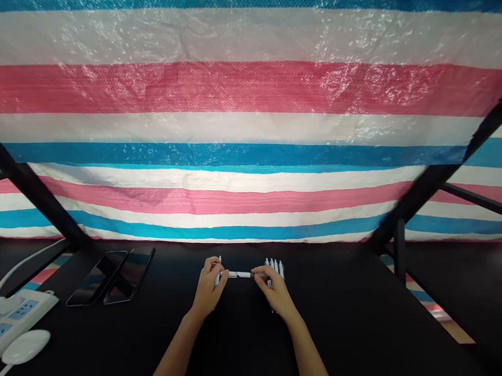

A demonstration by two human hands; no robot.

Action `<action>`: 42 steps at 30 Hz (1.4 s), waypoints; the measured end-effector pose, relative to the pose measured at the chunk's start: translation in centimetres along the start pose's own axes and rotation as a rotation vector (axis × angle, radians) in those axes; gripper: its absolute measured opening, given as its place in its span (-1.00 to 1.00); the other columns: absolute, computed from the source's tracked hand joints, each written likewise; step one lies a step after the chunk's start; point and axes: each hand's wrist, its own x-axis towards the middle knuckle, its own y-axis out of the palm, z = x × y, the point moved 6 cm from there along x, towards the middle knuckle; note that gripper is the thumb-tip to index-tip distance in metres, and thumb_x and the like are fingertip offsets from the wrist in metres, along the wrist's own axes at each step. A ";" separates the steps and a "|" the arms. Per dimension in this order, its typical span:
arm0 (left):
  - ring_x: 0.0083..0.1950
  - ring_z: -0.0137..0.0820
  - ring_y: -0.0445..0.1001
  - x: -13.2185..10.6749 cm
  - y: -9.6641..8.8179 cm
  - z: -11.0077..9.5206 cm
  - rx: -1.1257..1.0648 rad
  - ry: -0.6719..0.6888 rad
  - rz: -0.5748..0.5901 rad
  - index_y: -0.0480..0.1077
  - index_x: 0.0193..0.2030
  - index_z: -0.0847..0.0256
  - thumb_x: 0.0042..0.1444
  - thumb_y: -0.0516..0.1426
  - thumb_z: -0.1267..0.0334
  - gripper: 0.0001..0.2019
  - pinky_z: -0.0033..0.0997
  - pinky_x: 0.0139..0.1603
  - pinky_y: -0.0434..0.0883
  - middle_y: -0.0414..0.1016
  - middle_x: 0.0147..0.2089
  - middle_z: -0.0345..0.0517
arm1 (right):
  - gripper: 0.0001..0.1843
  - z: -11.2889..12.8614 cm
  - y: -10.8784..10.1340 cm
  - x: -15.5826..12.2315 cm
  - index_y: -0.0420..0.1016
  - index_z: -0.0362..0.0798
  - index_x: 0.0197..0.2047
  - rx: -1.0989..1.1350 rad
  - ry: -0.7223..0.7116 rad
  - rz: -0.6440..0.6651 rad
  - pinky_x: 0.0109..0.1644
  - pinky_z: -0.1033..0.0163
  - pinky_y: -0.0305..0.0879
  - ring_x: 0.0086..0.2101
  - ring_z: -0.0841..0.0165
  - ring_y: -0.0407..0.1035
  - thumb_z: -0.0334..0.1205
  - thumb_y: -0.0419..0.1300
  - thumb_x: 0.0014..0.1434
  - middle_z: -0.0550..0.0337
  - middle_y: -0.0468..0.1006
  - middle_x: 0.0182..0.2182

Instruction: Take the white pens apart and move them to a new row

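Observation:
A white pen (240,275) lies crosswise between my two hands, just above or on the black table. My left hand (210,285) pinches one end of it, with fingers closed. At its other end, my right hand (275,288) grips the darker tip between thumb and fingers. Several white pens (276,265) stand in a row beyond my right hand, partly covered by it. Another white pen (219,260) shows partly behind my left fingers; the rest of it is hidden.
Two dark phones (98,277) lie to the left on the black table (240,347). A white power strip (4,325) and a rounded white device (26,346) are at the lower left. Striped sheeting (239,113) hangs in front, between black frame bars (422,194).

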 end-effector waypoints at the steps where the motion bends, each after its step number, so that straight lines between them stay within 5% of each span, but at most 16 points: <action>1: -0.08 -0.28 0.35 0.0 0.1 0.0 0.005 0.000 0.009 0.27 -0.39 0.18 0.22 -0.08 0.16 -0.77 -0.23 -0.06 0.33 0.22 -0.11 -0.01 | -0.77 0.0 0.0 0.0 0.45 0.00 -0.18 0.000 -0.003 0.001 -0.26 0.23 0.31 -0.35 0.33 0.36 -0.11 0.08 0.16 0.13 0.46 -0.28; 7: 0.01 -0.25 0.34 -0.1 0.2 0.0 0.009 0.017 0.025 0.32 -0.33 0.18 0.21 -0.06 0.18 -0.79 -0.22 -0.01 0.33 0.23 -0.09 0.01 | -0.78 0.0 0.0 0.1 0.47 -0.04 -0.24 -0.012 0.000 0.002 -0.38 0.26 0.26 -0.49 0.40 0.26 -0.12 0.13 0.09 0.17 0.41 -0.39; 15: 0.03 -0.25 0.34 -0.1 0.1 -0.2 0.016 0.039 0.002 0.35 -0.31 0.17 0.20 -0.03 0.20 -0.81 -0.24 0.00 0.34 0.26 -0.10 -0.01 | -0.76 -0.3 -0.2 0.1 0.51 -0.05 -0.23 -0.003 0.041 0.023 -0.36 0.27 0.26 -0.40 0.34 0.36 -0.11 0.14 0.10 0.14 0.50 -0.35; 26: -0.23 -0.31 0.44 0.0 0.1 -0.5 0.042 0.053 -0.006 0.38 -0.20 0.13 0.19 0.00 0.21 -0.84 -0.27 -0.17 0.38 0.46 -0.28 -0.11 | -0.62 0.3 -0.1 -0.1 0.51 -0.03 -0.42 -0.088 0.098 0.098 -0.43 0.32 0.10 -0.46 0.34 0.32 0.01 0.00 0.21 0.25 0.48 -0.51; 32: -0.20 -0.32 0.45 0.0 0.2 -0.5 0.007 0.090 -0.020 0.37 -0.21 0.14 0.18 0.01 0.25 -0.87 -0.26 -0.13 0.38 0.48 -0.25 -0.10 | -0.57 0.1 0.0 -0.1 0.50 -0.03 -0.45 -0.119 0.124 0.107 -0.47 0.32 0.05 -0.53 0.38 0.26 0.03 -0.03 0.22 0.27 0.41 -0.58; 38: -0.18 -0.32 0.44 0.0 0.1 0.0 -0.036 0.070 -0.045 0.36 -0.21 0.15 0.18 0.00 0.25 -0.86 -0.27 -0.13 0.40 0.46 -0.23 -0.07 | -0.68 -0.1 -0.2 -0.1 0.40 0.01 -0.08 -0.009 0.053 0.029 -0.44 0.33 0.16 -0.51 0.40 0.27 -0.09 0.16 0.10 0.28 0.37 -0.51; 42: -0.21 -0.33 0.43 0.0 0.1 0.1 -0.041 0.061 -0.046 0.37 -0.22 0.15 0.18 0.01 0.24 -0.86 -0.27 -0.15 0.40 0.45 -0.25 -0.07 | -0.83 -0.2 -0.3 0.0 0.41 -0.01 -0.24 0.002 0.046 0.012 -0.47 0.34 0.14 -0.52 0.41 0.24 -0.13 0.13 0.11 0.27 0.35 -0.51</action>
